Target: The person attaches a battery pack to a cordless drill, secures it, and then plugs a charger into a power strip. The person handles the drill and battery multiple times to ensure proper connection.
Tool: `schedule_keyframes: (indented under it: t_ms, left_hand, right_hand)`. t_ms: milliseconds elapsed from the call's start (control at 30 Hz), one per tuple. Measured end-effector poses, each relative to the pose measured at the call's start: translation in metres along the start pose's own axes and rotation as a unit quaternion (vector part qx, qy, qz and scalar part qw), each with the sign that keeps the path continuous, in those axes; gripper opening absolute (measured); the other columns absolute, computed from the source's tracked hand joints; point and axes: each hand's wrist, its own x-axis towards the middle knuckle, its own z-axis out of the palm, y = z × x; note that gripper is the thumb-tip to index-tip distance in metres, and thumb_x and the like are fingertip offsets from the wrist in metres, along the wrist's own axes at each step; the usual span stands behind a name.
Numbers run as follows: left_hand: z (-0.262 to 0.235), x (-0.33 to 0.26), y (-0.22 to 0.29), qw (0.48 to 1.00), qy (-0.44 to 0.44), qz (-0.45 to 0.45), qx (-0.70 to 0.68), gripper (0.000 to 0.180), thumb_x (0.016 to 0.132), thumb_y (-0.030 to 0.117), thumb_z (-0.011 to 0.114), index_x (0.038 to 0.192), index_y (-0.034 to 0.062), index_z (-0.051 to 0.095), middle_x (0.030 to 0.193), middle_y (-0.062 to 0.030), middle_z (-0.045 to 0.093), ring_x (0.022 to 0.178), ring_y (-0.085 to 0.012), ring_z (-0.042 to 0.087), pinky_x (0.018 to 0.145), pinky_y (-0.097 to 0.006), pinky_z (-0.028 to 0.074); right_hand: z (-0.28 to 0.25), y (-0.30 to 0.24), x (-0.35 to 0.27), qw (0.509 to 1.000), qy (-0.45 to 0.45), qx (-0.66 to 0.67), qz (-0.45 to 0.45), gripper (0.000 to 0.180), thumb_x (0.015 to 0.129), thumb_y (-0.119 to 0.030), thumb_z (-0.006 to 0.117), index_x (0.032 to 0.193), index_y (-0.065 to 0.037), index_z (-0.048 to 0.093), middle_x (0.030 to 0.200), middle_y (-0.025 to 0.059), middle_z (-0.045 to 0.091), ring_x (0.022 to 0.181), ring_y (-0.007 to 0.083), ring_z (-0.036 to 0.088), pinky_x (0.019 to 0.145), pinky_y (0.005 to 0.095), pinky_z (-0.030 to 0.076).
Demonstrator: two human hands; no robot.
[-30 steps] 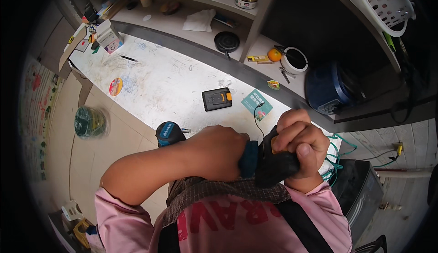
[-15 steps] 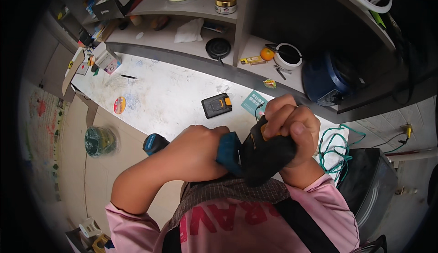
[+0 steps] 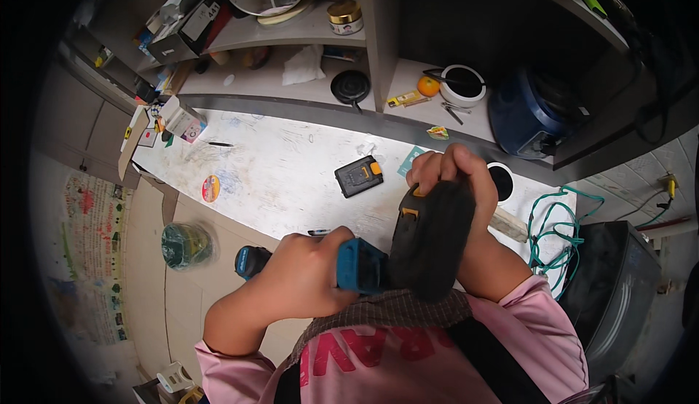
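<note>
My left hand (image 3: 302, 269) is closed around the grip of a teal and black cordless power tool (image 3: 360, 266). The tool's rounded head (image 3: 251, 261) sticks out to the left of that hand, and the end of its grip faces right. In my right hand (image 3: 466, 178) is a black battery pack (image 3: 435, 240) with yellow-orange parts, tilted nearly upright beside the grip's end. The two lie very close together; I cannot tell whether they touch. A second black battery pack (image 3: 359, 177) with a yellow-orange corner lies on the white tabletop (image 3: 284, 164) beyond my hands.
A teal card (image 3: 411, 160) and a round white-rimmed object (image 3: 501, 182) lie near my right hand. Tangled green cord (image 3: 557, 236) is at the right. Shelves behind hold a blue appliance (image 3: 531, 116) and an orange (image 3: 428, 86). A wrapped jar (image 3: 186, 246) stands at lower left.
My right hand has turned the battery pack more upright beside the tool's grip, and the grip's end shows more. The whole view has shifted slightly.
</note>
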Motion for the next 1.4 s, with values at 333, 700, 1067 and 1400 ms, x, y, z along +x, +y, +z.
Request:
schedule_keyframes:
  t_ms: [333, 700, 1067, 1400]
  left_hand:
    - [-0.020, -0.024, -0.003, 0.999, 0.031, -0.013, 0.027, 0.046, 0.057, 0.021, 0.075, 0.094, 0.0028, 0.053, 0.057, -0.0127, 0.057, 0.055, -0.0336, 0.061, 0.054, -0.037, 0.049]
    - [-0.008, -0.051, -0.041, 0.933, 0.354, -0.031, 0.056, 0.039, 0.055, 0.011, 0.076, 0.086, 0.0029, 0.055, 0.071, -0.0058, 0.059, 0.060, -0.0167, 0.060, 0.057, -0.026, 0.048]
    - [0.052, -0.027, -0.055, 0.942, 0.286, 0.157, -0.078, 0.036, 0.058, 0.013, 0.076, 0.086, 0.0033, 0.057, 0.075, -0.0116, 0.061, 0.066, -0.0288, 0.063, 0.062, -0.035, 0.051]
    - [0.045, -0.012, -0.036, 0.944, 0.249, 0.206, 0.062, 0.027, 0.061, 0.011, 0.067, 0.084, 0.0034, 0.054, 0.068, -0.0088, 0.057, 0.058, -0.0256, 0.058, 0.058, -0.034, 0.048]
  right_hand:
    - [0.012, 0.002, -0.007, 0.976, 0.102, 0.008, 0.191, 0.043, 0.095, -0.047, 0.037, 0.074, -0.010, 0.041, 0.065, 0.0149, 0.056, 0.054, 0.0189, 0.052, 0.050, 0.0288, 0.045]
    - [0.007, 0.019, -0.038, 0.909, -0.159, -0.101, 0.371, 0.068, 0.088, -0.067, 0.015, 0.081, -0.007, 0.046, 0.072, 0.0076, 0.056, 0.068, 0.0149, 0.053, 0.062, 0.0264, 0.043]
    - [-0.057, 0.008, -0.051, 0.912, -0.344, -0.110, 0.194, 0.084, 0.064, -0.069, 0.064, 0.108, 0.002, 0.053, 0.101, 0.0130, 0.056, 0.100, 0.0245, 0.054, 0.086, 0.0356, 0.044]
    - [-0.064, 0.021, -0.067, 0.934, -0.130, 0.032, 0.332, 0.067, 0.084, -0.052, 0.057, 0.124, 0.000, 0.041, 0.111, 0.0081, 0.055, 0.102, 0.0164, 0.055, 0.088, 0.0304, 0.044]
